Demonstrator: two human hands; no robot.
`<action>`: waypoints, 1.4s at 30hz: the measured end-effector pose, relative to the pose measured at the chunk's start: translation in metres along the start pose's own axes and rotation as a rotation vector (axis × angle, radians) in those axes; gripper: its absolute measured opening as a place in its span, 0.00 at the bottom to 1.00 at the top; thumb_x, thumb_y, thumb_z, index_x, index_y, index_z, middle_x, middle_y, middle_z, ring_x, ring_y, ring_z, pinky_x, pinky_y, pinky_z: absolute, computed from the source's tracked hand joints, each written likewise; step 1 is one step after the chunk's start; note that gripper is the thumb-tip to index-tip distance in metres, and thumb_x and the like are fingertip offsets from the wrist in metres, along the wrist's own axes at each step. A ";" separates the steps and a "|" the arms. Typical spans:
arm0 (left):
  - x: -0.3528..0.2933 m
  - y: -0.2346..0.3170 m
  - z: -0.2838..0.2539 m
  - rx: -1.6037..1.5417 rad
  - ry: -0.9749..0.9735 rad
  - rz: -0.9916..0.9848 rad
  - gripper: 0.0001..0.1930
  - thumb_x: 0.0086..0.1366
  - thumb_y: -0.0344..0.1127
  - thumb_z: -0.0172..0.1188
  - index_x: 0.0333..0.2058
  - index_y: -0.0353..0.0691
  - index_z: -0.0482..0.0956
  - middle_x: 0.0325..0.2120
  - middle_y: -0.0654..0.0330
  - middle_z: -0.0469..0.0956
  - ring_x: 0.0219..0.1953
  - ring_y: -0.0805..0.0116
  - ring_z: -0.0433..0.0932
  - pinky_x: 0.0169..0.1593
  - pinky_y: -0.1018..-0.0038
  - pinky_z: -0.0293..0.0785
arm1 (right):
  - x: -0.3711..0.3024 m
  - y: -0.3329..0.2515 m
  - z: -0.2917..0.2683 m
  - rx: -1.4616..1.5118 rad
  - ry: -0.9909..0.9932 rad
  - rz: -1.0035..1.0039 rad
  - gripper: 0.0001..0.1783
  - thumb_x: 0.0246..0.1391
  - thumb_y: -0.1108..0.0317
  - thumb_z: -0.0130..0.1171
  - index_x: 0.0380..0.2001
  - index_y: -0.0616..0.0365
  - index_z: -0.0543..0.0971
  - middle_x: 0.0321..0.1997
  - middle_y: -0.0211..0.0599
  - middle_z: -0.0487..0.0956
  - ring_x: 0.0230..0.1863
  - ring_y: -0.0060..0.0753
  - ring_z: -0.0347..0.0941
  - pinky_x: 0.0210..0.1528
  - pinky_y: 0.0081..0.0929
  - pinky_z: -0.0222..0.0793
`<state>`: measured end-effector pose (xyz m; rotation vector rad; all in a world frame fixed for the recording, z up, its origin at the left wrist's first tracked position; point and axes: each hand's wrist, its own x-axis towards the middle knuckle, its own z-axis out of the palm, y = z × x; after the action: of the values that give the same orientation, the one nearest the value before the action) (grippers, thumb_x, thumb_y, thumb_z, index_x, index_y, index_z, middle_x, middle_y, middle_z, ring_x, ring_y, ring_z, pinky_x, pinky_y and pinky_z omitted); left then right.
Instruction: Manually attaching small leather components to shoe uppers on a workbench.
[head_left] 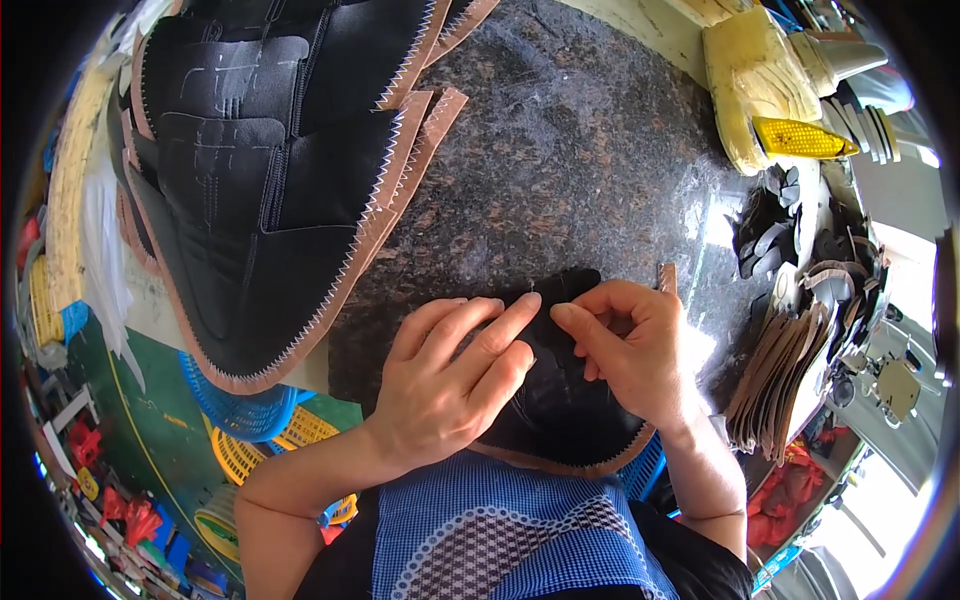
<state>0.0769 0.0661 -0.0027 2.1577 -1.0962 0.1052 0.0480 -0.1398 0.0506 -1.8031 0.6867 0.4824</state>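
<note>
In front of me a black leather piece point(575, 425) with a brown zigzag-stitched border lies at the near edge of the dark worktop. My left hand point(445, 375) rests over its left part, fingers stretched out and bent slightly, the fingertips pressing on the leather. Thumb and forefinger of my right hand point(635, 345) are pinched together at the piece's upper part; the exact spot gripped is partly hidden by the fingers. To the left lies a stack of larger black leather panels point(270, 220), with brown borders, white zigzag stitching and pocket flaps.
A speckled dark slab point(560, 130) forms the work surface. At right stand a bundle of brown-edged leather pieces point(780, 370) and black scraps point(770, 230). A yellow foam-like block point(755, 75) and a yellow-handled tool point(800, 138) sit far right. Blue point(235, 400) and yellow baskets are below left.
</note>
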 end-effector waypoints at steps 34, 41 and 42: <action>-0.021 -0.006 0.001 0.080 -0.134 0.199 0.31 0.63 0.43 0.68 0.65 0.52 0.72 0.70 0.49 0.63 0.66 0.52 0.67 0.67 0.52 0.65 | -0.088 0.100 -0.052 0.050 0.140 -0.304 0.19 0.66 0.61 0.63 0.55 0.61 0.78 0.37 0.25 0.79 0.37 0.17 0.72 0.42 0.18 0.68; -0.055 -0.046 -0.129 0.360 -0.109 -0.198 0.46 0.45 0.49 0.81 0.63 0.43 0.70 0.72 0.46 0.55 0.74 0.42 0.54 0.73 0.49 0.55 | -0.196 0.182 -0.258 0.526 1.032 -0.455 0.22 0.68 0.65 0.59 0.62 0.59 0.78 0.57 0.45 0.80 0.56 0.36 0.77 0.60 0.31 0.72; -0.069 -0.064 -0.134 0.284 -0.189 -0.317 0.47 0.44 0.37 0.78 0.65 0.45 0.67 0.74 0.47 0.50 0.76 0.42 0.51 0.75 0.51 0.53 | -0.228 0.201 -0.288 0.062 1.120 -0.399 0.20 0.67 0.65 0.60 0.59 0.60 0.80 0.55 0.44 0.81 0.55 0.33 0.78 0.59 0.29 0.72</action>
<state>0.1104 0.2218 0.0373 2.6144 -0.8663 -0.0957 -0.2580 -0.4099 0.1432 -1.9991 1.0063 -0.8856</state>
